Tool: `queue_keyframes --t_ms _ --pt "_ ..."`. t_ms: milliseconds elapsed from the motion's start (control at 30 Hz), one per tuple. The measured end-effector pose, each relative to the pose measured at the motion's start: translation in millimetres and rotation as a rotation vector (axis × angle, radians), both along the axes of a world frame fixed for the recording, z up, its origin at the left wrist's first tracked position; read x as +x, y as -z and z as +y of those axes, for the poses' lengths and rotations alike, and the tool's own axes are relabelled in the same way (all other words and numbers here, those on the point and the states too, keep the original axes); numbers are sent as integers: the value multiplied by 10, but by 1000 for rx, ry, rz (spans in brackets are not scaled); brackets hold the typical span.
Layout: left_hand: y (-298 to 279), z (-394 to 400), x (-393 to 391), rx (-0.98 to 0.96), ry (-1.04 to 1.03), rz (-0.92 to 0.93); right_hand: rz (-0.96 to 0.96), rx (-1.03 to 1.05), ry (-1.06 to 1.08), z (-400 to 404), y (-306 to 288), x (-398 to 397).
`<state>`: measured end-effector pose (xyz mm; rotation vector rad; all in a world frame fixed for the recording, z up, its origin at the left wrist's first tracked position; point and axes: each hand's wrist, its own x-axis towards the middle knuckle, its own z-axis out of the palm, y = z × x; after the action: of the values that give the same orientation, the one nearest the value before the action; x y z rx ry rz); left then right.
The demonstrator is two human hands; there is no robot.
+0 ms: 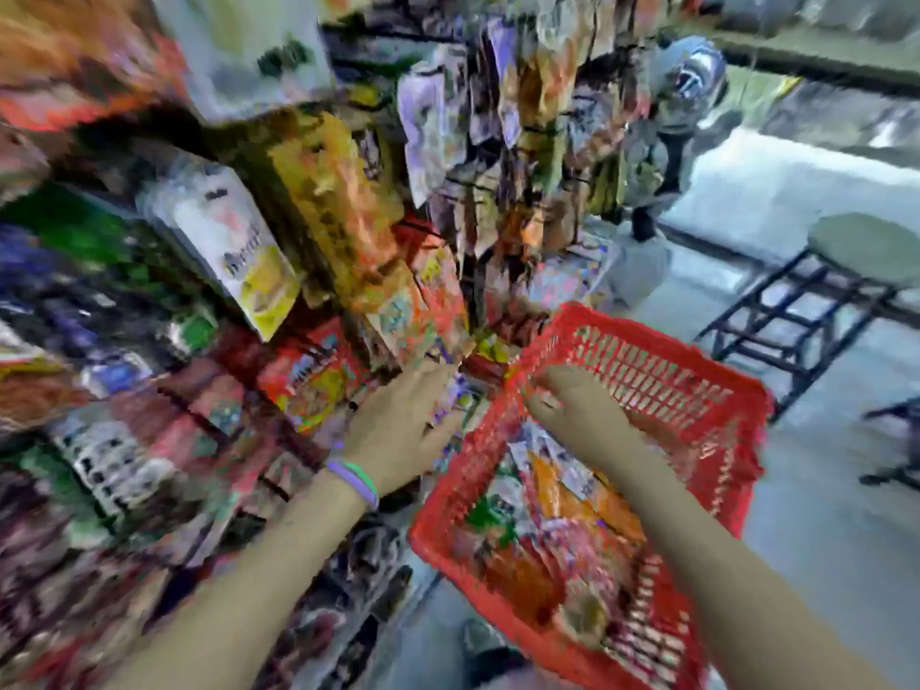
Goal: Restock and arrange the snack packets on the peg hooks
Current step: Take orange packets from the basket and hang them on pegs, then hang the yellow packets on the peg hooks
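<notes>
Head view was badly blurred; the basket [647, 371] held many packets [557, 515], so restocking looked far from done; the rack [498, 141] beyond it hung full; left hand [403, 430] lay spread beside the basket, right hand [577, 415] curled inside it, grip unclear.

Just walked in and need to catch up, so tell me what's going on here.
A person is restocking a snack display from a red basket that holds loose packets. The right hand is at the basket's near rim, over the packets; the blur hides whether it grips anything. The left hand, with bands at the wrist, reaches to the packets on the display beside the basket. Whether it holds one is unclear. More packets hang in rows above.
</notes>
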<state>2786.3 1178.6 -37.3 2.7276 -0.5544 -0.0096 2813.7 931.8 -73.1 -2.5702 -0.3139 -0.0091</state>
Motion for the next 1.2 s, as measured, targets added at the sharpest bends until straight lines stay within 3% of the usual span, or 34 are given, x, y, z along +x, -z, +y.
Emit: queue_keyframes --t_ms 67,233,467,600,700,767,900,1200 --pt "480 -109 -155 2 -1 176 179 -58 86 -197 438 -179" --pt "1163 -272 -440 8 -25 308 467 -105 211 -341 1225 -361" --pt "1203 -359 -425 84 -53 320 637 -94 411 -287 1900 -413" --pt "1185 -495 -203 113 -13 264 506 -46 365 -290 1976 -352" --pt "1166 -641 -15 151 17 258 393 91 577 -481 1956 -152" --pt "1164 -719 61 168 18 272 501 98 630 -618 1984 -20" --pt "1168 -765 74 155 23 263 726 -72 460 -548 2110 -64" --pt "1226 -742 79 107 22 281 527 -68 429 -386 2139 -270"
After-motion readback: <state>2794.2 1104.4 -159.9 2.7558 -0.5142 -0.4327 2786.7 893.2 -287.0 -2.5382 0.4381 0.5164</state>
